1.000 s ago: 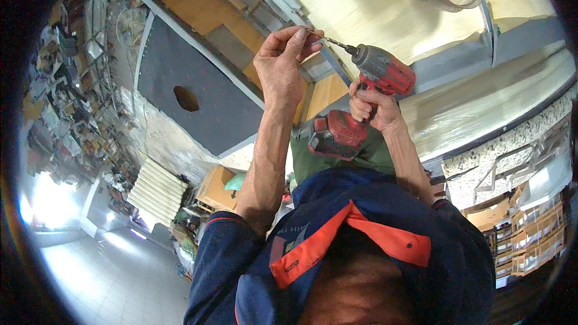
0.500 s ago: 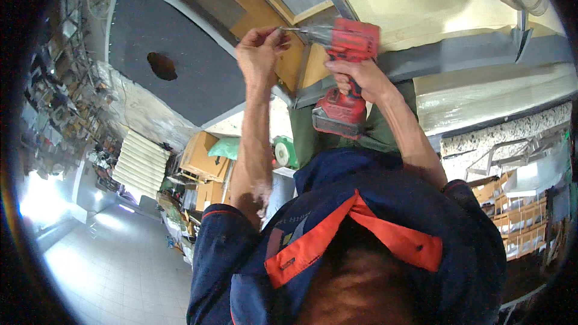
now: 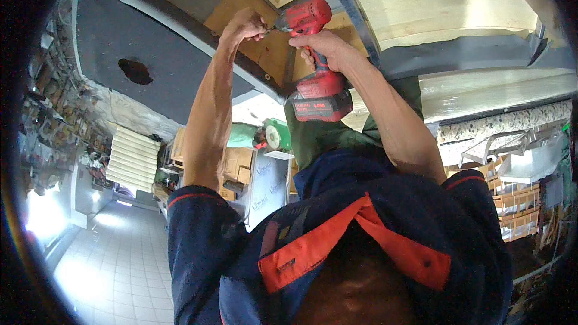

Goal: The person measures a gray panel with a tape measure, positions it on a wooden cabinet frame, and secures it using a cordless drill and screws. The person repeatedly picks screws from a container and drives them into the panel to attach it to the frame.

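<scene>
My right hand (image 3: 328,50) is wrapped round the grip of a red cordless drill driver (image 3: 308,17), whose black and red battery faces down toward me. The drill's nose points left, to the fingers of my left hand (image 3: 245,25). Those fingers are pinched together by the bit tip; whatever lies between them is too small to make out. Both hands are over a wooden frame with brown panels (image 3: 226,9), close to its dark edge rail (image 3: 198,42).
Left of the frame lies a dark grey panel (image 3: 180,66) with a ragged hole. A metal bar (image 3: 352,9) and a pale covered surface (image 3: 421,3) are to the right. Below stand a green round-faced scale (image 3: 278,136) and cardboard boxes (image 3: 238,162).
Both hands and the drill have shifted left and slightly up in the picture. The view has moved too, and the bit is now nearer my left fingers.
</scene>
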### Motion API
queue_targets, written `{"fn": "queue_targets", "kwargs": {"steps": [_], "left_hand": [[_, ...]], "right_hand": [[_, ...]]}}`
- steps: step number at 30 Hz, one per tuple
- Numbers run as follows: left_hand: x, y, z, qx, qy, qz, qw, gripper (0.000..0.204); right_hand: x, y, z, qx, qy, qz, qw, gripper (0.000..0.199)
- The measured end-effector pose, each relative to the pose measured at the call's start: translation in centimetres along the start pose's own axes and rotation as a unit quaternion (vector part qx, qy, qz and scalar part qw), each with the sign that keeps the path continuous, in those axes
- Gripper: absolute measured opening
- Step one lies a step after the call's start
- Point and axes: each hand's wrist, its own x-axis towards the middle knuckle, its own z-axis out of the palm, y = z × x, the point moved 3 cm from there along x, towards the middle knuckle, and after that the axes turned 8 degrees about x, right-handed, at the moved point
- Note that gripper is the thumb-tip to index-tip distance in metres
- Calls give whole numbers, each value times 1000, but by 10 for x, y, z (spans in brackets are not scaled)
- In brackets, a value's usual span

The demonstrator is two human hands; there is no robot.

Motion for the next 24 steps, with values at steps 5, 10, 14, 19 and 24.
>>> {"fn": "queue_targets", "kwargs": {"steps": [5,10,14,19,24], "left_hand": [[64,-4,27,144,45,90,985,20],[101,-4,59,79,-40,101,991,28],[124,11,72,183,-31,88,979,24],[121,10,74,192,7,75,979,23],[112,12,67,136,5,72,988,23]], "right_hand": [[26,3,-19,81,30,31,996,16],[44,7,-39,136,74,69,986,13],[59,9,-51,179,68,63,980,12],[82,15,-63,200,44,92,974,15],[91,18,-69,172,47,138,974,20]]}}
